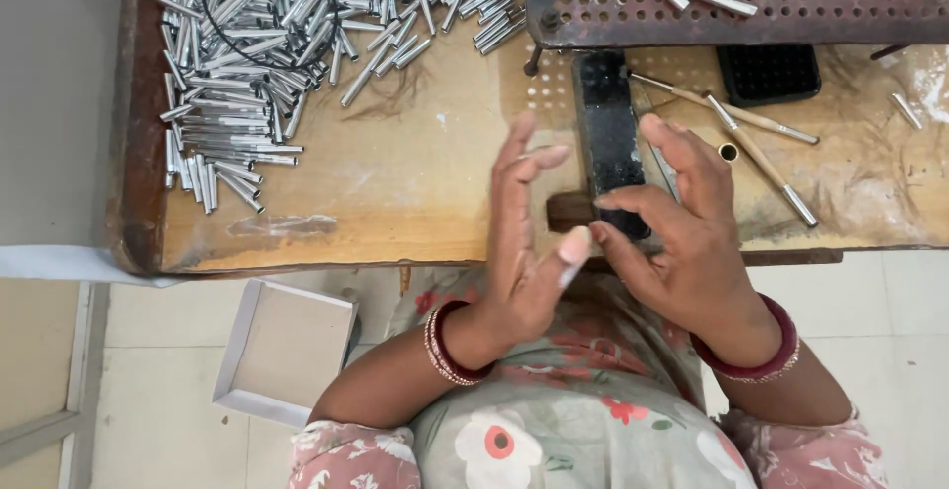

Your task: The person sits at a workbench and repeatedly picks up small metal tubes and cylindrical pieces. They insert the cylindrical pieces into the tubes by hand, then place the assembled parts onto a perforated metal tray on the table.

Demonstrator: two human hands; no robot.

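1. Floral cloth in grey-green and pink, worn by the person, fills the lower edge of the view; dark red bangles sit on both wrists.
2. Left hand (524, 252): raised above the near edge of the table (395, 182), fingers spread and straight, thumb tip meeting the right thumb tip. Its grip is released; nothing is held.
3. Right hand (682, 242): fingers spread likewise, grip released, held over the lower end of the black block (608, 133). Whether the fingertips touch the block cannot be told.
4. White shallow box (282, 351): on the tiled floor to the person's left, below the table edge.
5. Black block: a long dark bar standing lengthwise on the wooden table, directly ahead of the hands, with a short wooden piece (568, 210) against its near left side.
6. Wooden-handled sticks with metal tips (761, 148): lying crossed on the table to the right of the block, near a small ring (729, 152).
7. Black tray (769, 74): beyond the sticks, partly under the perforated plate.
8. Heap of short silvery metal tubes (257, 54): spread over the far left of the table, with a thin black wire loop (213, 19) lying on it.
9. Rusty perforated metal plate (840, 4): at the far right, carrying a few tubes (732, 2).
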